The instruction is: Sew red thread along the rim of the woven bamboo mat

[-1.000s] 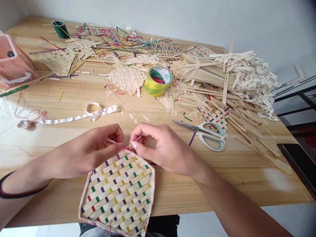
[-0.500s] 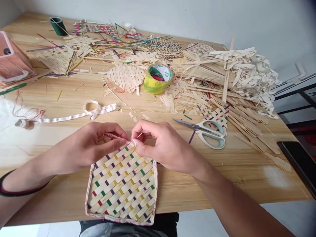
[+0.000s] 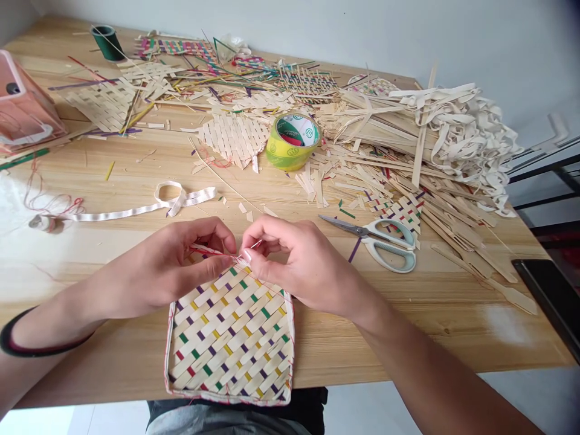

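A square woven mat [image 3: 231, 338] of pale strips with coloured squares lies at the table's near edge, hemmed in white tape with red stitching. My left hand [image 3: 176, 269] pinches its far edge between thumb and fingers. My right hand [image 3: 294, 263] meets it at the same spot, fingertips closed on a thin needle [image 3: 254, 246] with red thread. The mat's far left corner is hidden under my left hand.
Scissors [image 3: 380, 241] lie right of my right hand. A yellow-green tape roll [image 3: 292, 142] stands mid-table, a white ribbon [image 3: 149, 208] to its left. Loose strips and woven pieces [image 3: 389, 157] cover the far side. A pink box [image 3: 22, 109] sits far left, a dark phone [image 3: 550, 296] at right.
The mat has turned counter-clockwise and shifted right, now lying squarer to the table edge. Both hands stayed together at its far edge, working the needle.
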Motion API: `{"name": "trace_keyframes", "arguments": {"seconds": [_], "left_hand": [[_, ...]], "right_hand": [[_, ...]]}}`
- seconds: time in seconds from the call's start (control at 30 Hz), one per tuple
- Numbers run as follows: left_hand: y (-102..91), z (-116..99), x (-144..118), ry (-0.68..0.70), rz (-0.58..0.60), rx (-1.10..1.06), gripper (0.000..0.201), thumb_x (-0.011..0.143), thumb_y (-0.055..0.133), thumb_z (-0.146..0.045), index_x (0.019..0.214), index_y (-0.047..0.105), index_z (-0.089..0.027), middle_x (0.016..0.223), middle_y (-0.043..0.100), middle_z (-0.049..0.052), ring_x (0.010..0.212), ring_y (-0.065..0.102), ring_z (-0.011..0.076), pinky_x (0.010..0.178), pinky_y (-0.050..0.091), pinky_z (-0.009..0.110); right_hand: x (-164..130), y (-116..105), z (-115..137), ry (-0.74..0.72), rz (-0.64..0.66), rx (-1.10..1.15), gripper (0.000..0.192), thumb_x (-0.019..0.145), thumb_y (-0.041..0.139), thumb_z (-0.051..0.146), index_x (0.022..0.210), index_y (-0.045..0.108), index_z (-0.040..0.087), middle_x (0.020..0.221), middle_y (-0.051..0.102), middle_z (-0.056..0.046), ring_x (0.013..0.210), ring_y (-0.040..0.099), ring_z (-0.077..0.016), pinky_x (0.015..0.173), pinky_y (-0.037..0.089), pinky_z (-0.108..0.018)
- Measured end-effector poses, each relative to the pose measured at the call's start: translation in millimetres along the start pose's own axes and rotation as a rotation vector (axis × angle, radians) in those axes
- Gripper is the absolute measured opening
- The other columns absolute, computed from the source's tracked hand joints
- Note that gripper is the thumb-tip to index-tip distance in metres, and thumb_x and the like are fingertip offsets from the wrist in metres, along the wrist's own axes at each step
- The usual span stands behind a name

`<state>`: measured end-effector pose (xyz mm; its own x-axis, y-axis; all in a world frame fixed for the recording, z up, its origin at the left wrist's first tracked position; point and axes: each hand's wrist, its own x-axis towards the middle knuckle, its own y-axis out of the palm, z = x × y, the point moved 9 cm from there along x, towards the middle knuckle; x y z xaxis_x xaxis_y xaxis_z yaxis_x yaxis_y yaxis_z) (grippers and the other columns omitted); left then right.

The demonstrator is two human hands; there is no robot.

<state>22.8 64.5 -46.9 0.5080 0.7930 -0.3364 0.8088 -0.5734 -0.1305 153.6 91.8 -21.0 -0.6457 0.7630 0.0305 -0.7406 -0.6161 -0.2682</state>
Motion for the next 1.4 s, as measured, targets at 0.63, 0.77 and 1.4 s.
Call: {"name": "trace_keyframes", "arguments": {"seconds": [0.63, 0.77, 1.4], "left_hand": [[1.1, 5.7, 0.0, -0.042, 0.008, 0.029, 0.03, 0.102, 0.062, -0.051, 0.1, 0.065, -0.021, 0.08, 0.061, -0.001, 0.068, 0.052, 0.0132, 0.057, 0.038, 0.023], [0.4, 3.2, -0.6, -0.028, 0.005, 0.081, 0.028, 0.103, 0.061, -0.048, 0.098, 0.064, -0.02, 0.078, 0.058, -0.002, 0.067, 0.049, 0.0128, 0.057, 0.038, 0.022], [2.7, -2.7, 0.0, -0.01, 0.015, 0.131, 0.019, 0.098, 0.064, -0.037, 0.095, 0.063, -0.018, 0.078, 0.058, -0.002, 0.069, 0.051, 0.0127, 0.058, 0.042, 0.019]], "right_hand": [[-3.7, -0.6, 16.3, -0.163, -0.046, -0.165, 0.006, 0.1, 0.068, 0.013, 0.094, 0.07, 0.014, 0.082, 0.072, 0.001, 0.074, 0.066, -0.0087, 0.068, 0.052, -0.018], [-6.0, 0.3, 28.6, -0.317, -0.082, -0.287, 0.01, 0.103, 0.066, 0.01, 0.094, 0.071, 0.011, 0.083, 0.07, 0.0, 0.075, 0.062, -0.0076, 0.071, 0.049, -0.019], [-6.7, 4.9, 31.2, -0.43, -0.105, -0.323, 0.017, 0.103, 0.064, 0.01, 0.088, 0.069, 0.015, 0.083, 0.069, -0.002, 0.076, 0.062, -0.0116, 0.073, 0.049, -0.025]]}}
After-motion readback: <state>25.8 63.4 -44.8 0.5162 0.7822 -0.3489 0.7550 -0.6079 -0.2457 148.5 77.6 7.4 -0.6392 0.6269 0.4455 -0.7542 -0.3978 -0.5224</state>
